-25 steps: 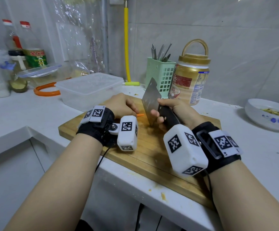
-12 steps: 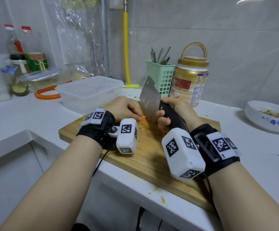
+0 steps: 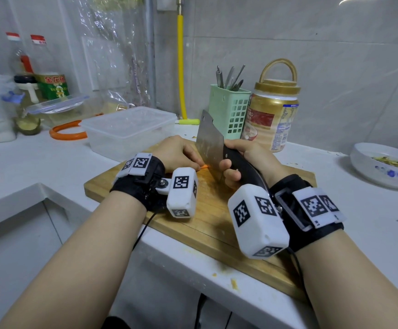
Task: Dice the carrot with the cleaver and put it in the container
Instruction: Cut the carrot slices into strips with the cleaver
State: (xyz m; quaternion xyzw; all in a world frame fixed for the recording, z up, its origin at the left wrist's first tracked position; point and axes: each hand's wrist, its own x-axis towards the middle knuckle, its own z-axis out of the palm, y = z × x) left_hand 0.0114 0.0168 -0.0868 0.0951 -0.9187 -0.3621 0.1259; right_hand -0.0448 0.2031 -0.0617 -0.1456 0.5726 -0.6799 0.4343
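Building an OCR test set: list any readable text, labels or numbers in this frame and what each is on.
"金龙鱼", though the third character is partly cut off: yellow and green label of the oil bottle.
"D": red and cream label of the gold-lidded jar; its remaining print is too small to read.
Wrist marker tags: square black-and-white codes only, no words.
Red bottle caps: blurred, unreadable.

A green slotted utensil holder [image 3: 229,110] with metal tools stands at the back of the white table [image 3: 27,167], touching a gold-lidded jar [image 3: 273,112] on its right. A yellow pipe [image 3: 181,67] runs down the tiled wall behind. Far right sits a white bowl [image 3: 383,163] of scraps. At left stand oil bottles [image 3: 48,72], beside an orange ring [image 3: 66,132].
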